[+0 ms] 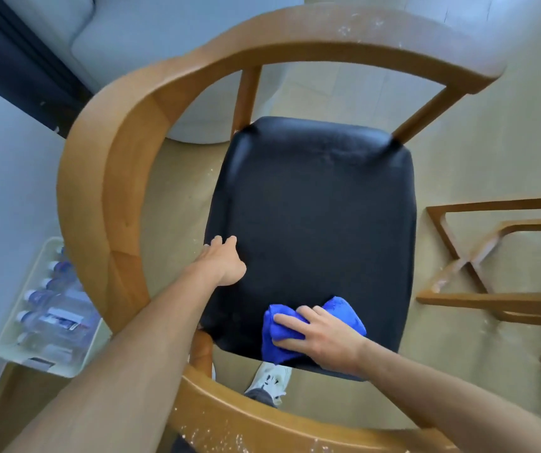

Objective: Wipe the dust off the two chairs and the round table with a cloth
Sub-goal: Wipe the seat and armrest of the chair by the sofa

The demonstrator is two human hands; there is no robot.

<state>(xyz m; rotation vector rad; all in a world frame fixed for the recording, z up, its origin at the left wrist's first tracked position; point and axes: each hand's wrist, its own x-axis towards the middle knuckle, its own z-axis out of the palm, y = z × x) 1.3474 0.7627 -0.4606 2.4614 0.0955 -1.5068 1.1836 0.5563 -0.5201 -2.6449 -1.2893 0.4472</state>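
Blue cloth (311, 325) is bunched under the gripping right hand (323, 335) at the seat's (314, 204) near edge, while the flat-fingered left hand (225, 261) presses its left edge, likely steadying the chair (112, 178).

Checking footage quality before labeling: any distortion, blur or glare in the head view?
Head view: strong wide-angle bend, the chair's wooden rail bows round the frame. Light is soft and even, no hard shadows; faint sheen on the seat. Centre is sharp, cloth and right hand clear; the bottles at the left edge look soft.
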